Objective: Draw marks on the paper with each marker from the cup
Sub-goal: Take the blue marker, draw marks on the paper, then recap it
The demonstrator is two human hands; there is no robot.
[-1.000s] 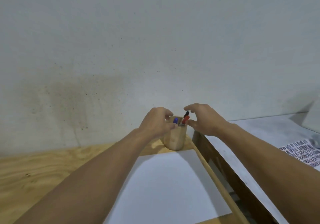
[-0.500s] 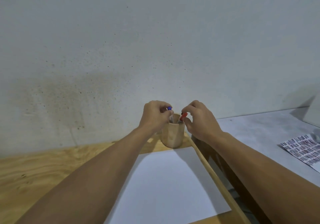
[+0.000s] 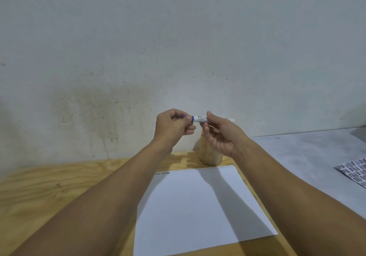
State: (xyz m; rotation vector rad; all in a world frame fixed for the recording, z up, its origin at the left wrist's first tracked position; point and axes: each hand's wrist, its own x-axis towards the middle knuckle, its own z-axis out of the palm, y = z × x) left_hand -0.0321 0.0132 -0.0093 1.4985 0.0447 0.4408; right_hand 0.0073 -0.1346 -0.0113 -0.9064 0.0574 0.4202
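I hold a white marker with a blue cap [image 3: 200, 118] level in the air, above the wooden cup [image 3: 210, 154]. My left hand [image 3: 173, 126] pinches the blue cap end. My right hand [image 3: 221, 135] grips the white barrel, whose far end sticks out past my fingers. The cup stands at the table's back right, mostly behind my right hand; its contents are hidden. A white sheet of paper [image 3: 198, 206] lies flat just in front of the cup, with a short row of small dark marks near its far left corner.
The plywood table [image 3: 49, 192] meets a pale wall at the back. To the right lies a lower grey surface [image 3: 309, 156] with a sheet of printed barcodes [image 3: 354, 170] near the frame edge.
Both hands were at the cup's rim on the blue and red marker tops. The blue marker has come up out of the cup and now lies level between both hands.
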